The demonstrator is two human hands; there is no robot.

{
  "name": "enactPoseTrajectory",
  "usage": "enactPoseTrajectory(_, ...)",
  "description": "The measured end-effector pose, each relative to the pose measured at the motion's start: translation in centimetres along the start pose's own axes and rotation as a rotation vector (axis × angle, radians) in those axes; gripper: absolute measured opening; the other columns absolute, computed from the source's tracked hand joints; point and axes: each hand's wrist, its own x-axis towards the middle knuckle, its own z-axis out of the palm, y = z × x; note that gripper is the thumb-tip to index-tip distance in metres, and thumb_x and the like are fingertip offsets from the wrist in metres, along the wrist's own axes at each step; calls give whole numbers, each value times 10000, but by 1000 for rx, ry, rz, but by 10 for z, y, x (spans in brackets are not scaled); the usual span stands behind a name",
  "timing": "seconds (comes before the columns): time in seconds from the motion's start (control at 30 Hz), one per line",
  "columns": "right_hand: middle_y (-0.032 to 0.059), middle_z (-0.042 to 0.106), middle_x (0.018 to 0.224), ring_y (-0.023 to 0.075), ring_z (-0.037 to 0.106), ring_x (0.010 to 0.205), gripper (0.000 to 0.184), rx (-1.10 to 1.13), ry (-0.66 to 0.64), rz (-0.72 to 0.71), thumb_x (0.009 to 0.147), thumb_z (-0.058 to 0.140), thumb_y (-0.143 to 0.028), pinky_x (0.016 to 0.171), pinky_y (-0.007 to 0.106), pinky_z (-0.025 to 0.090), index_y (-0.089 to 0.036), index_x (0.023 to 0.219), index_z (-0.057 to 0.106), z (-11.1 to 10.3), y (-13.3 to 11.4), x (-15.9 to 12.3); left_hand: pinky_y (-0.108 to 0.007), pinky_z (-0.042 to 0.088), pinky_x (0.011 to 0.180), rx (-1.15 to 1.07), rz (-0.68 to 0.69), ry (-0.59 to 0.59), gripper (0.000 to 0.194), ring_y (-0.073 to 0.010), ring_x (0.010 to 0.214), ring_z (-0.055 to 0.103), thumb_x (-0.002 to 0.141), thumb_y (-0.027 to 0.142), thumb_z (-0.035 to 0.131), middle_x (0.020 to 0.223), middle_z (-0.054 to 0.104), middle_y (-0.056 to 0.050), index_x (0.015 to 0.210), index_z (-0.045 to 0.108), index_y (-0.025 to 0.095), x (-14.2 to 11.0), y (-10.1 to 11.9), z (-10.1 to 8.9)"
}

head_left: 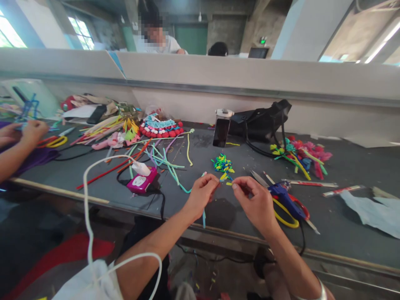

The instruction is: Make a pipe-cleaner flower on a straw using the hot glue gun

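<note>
Close above the front of the dark table, my left hand [203, 192] has its fingers pinched on a light blue pipe cleaner [204, 218], whose lower end hangs beneath the palm. My right hand [254, 203] faces it, thumb and index finger closed together; whatever they pinch is too small to make out. Small yellow pieces [224, 177] show between the two hands. Just beyond lies a pile of short green, yellow and blue pipe cleaner bits [222, 163]. Beside my right hand rest a blue glue gun [286, 196] and scissors with yellow handles [286, 214].
A phone [221, 132] leans upright before a black bag [262, 123]. Left are a magenta power adapter [142, 182], a white cable [86, 200] and loose pipe cleaners [168, 162]. Fuzzy flowers [308, 152] lie right. Another person's hands [33, 133] work at far left.
</note>
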Motion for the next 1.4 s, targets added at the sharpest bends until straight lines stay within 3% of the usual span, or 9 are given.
enactPoseTrajectory(0.37, -12, 561, 723, 128, 508, 665, 83, -117, -15, -212, 864, 531, -155, 644, 254, 411, -208, 829, 584, 1, 6, -2, -204, 166, 431, 144, 86, -50, 294, -51, 438, 243, 772, 417, 605, 482, 316, 83, 645, 513, 168, 0, -4, 0)
enactPoseTrajectory(1.4, -14, 585, 713, 129, 534, 655, 73, -194, 15, -155, 870, 539, -199, 628, 245, 407, -207, 815, 587, 8, 9, -5, -219, 231, 503, 268, 202, -64, 201, -66, 494, 302, 776, 311, 574, 529, 371, 76, 644, 547, 162, 2, -8, -3)
